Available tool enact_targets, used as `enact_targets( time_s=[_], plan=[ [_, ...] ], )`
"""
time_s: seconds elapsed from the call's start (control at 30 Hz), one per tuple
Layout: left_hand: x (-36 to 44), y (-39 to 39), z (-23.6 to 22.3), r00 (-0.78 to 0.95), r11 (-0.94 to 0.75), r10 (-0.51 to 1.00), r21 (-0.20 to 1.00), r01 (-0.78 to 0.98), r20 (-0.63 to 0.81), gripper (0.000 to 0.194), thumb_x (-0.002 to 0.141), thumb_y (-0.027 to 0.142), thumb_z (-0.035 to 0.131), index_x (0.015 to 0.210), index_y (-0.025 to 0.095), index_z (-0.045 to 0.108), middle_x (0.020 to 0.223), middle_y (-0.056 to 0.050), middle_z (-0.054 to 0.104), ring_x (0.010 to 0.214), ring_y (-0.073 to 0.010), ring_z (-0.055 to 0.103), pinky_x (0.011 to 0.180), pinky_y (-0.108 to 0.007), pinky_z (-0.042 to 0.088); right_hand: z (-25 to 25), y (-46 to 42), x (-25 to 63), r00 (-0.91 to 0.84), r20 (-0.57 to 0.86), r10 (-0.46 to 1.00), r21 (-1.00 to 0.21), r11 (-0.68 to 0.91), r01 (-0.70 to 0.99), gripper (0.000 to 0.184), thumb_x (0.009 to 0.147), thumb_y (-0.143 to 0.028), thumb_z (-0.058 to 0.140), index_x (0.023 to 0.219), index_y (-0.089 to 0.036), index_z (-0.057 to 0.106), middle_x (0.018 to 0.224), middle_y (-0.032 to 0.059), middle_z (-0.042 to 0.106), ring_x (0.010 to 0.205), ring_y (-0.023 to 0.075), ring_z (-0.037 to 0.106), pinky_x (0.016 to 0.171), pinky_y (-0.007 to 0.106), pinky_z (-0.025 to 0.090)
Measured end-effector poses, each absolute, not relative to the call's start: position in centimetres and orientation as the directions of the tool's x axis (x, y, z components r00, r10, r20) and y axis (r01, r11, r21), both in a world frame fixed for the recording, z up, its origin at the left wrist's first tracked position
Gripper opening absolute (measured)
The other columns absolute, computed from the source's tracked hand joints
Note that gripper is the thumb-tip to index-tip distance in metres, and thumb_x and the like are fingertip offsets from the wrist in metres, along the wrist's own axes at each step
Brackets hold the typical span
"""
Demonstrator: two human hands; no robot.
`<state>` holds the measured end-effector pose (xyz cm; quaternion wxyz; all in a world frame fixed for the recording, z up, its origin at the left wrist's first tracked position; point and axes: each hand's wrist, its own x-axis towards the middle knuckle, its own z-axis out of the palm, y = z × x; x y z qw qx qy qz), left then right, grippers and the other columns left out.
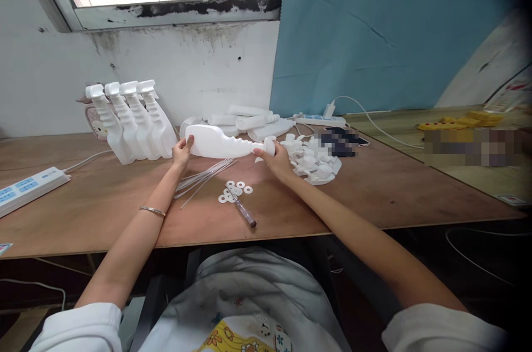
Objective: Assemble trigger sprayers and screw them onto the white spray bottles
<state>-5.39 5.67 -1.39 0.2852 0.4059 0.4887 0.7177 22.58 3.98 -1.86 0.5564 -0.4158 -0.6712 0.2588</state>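
Note:
A white plastic spray bottle (220,143) lies on its side, held a little above the wooden table (83,202). My left hand (182,154) grips its base end. My right hand (276,162) is closed around its neck, where a white cap (270,144) sits. Under the bottle lie thin clear tubes (203,176), several white washers (235,190) and a pen-like tool (243,212). A pile of white spray caps (311,159) is just right of my right hand.
Several finished bottles with trigger heads (131,119) stand in a row at the left. More bottles (249,121) lie at the back. Power strips rest at far left (29,185) and at the back (320,118). Yellow items (461,121) sit far right.

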Motion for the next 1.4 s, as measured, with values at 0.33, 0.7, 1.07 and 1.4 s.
enact_targets(
  time_s=[0.33,0.7,1.07,1.4],
  plan=[
    [-5.5,5.9,-1.4,-0.471,-0.355,0.843,0.927,-0.119,0.262,0.029,0.067,0.041,0.066,0.072,0.013,0.060,0.062,-0.002,0.057,0.071,-0.0182,0.060,0.060,-0.022,0.047,-2.0,4.3,22.7,-0.057,0.590,0.805,-0.779,0.586,0.222,0.038,0.065,-0.044,0.061,0.090,-0.016,0.060,0.078,0.0015,0.060,0.069,0.0155,0.051,0.063,0.027,0.042],
    [-5.5,5.8,-0.9,-0.450,-0.434,0.858,0.816,-0.382,0.246,0.033,0.058,0.036,0.073,0.074,0.013,0.055,0.070,-0.003,0.058,0.077,-0.0169,0.059,0.069,-0.025,0.047,-1.9,3.7,22.5,-0.093,0.585,0.805,-0.753,0.582,0.306,0.035,0.065,-0.044,0.062,0.088,-0.017,0.062,0.082,0.0021,0.062,0.070,0.0162,0.053,0.065,0.027,0.042],
    [-6.0,6.1,-1.3,-0.344,-0.331,0.914,0.887,-0.323,0.216,0.037,0.052,0.030,0.076,0.080,0.018,0.053,0.076,0.001,0.058,0.065,-0.0103,0.055,0.058,-0.021,0.041,-2.4,4.5,22.5,0.000,0.502,0.865,-0.849,0.493,0.189,0.039,0.062,-0.045,0.065,0.086,-0.014,0.062,0.069,0.0004,0.061,0.060,0.0139,0.053,0.056,0.024,0.042],
    [-5.6,6.1,-1.3,-0.390,-0.448,0.863,0.844,-0.294,0.321,0.035,0.049,0.010,0.071,0.078,0.019,0.052,0.074,0.003,0.054,0.066,-0.0075,0.054,0.068,-0.022,0.044,-2.6,5.0,22.6,0.025,0.456,0.890,-0.887,0.452,0.092,0.043,0.063,-0.048,0.064,0.089,-0.014,0.062,0.071,0.0023,0.064,0.065,0.0161,0.057,0.058,0.025,0.044]
  ],
)
